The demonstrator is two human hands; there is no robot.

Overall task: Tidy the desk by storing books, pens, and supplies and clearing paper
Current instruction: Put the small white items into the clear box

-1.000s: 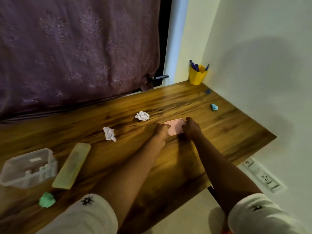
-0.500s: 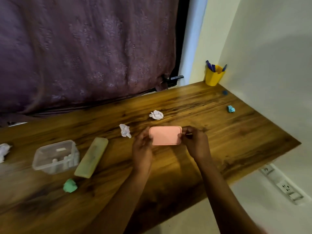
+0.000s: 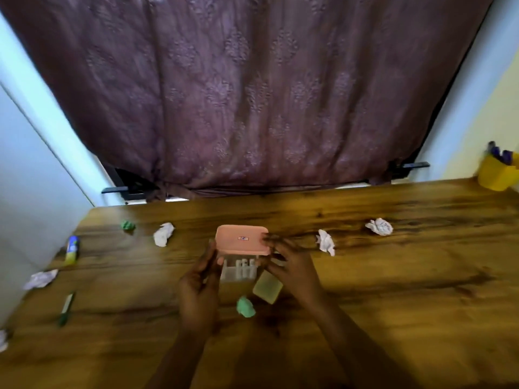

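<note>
Head view: nearest on the wooden worktop (image 3: 393, 304), a green wad (image 3: 245, 306) lies just in front of the box (image 3: 238, 272). A pale green case (image 3: 267, 289) lies at the box's front right corner.

The left hand (image 3: 199, 290) comes up along the box's left side, fingers curled round the left end of the lid (image 3: 241, 239). The right hand (image 3: 292, 272) pinches the lid's right end. The lid is pink with a small label and is held over the box, covering its far part. Whether it touches the rim cannot be told. The box is clear, with pale sticks standing inside.

Well left of the box lie a pen (image 3: 66, 307), a crumpled sheet (image 3: 40, 279) and a glue stick (image 3: 72, 249). Left of the box and beyond it are a white wad (image 3: 163, 234) and a second green wad (image 3: 128, 226). To the box's right lies another white wad (image 3: 325, 242), and farther right a third (image 3: 379, 226).

Far right of the box, at the back, a yellow cup (image 3: 495, 174) holds pens. Behind the box a purple curtain (image 3: 252, 94) hangs past the worktop's far edge.
</note>
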